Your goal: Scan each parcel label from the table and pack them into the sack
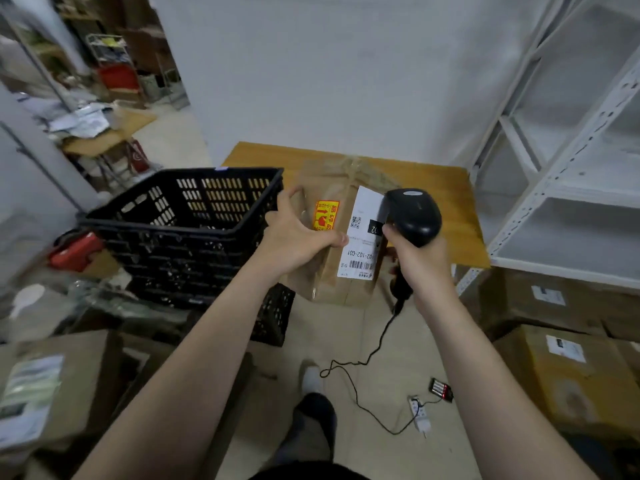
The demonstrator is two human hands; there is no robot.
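My left hand (294, 237) pinches the light, crinkly brown parcel (332, 237) by its left edge at frame centre, my right hand (420, 259) wraps the scanner (412, 216)

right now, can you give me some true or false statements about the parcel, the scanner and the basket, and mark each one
1. The left hand grips the brown paper-wrapped parcel. True.
2. The black corded handheld scanner lies on the wooden table. False: the right hand holds it over the parcel's white label.
3. A yellow and red sticker sits beside the white label. True.
4. The black slotted plastic basket stands to the right of the parcel. False: it stands to the left.
5. The scanner's black cable runs down to the floor. True.
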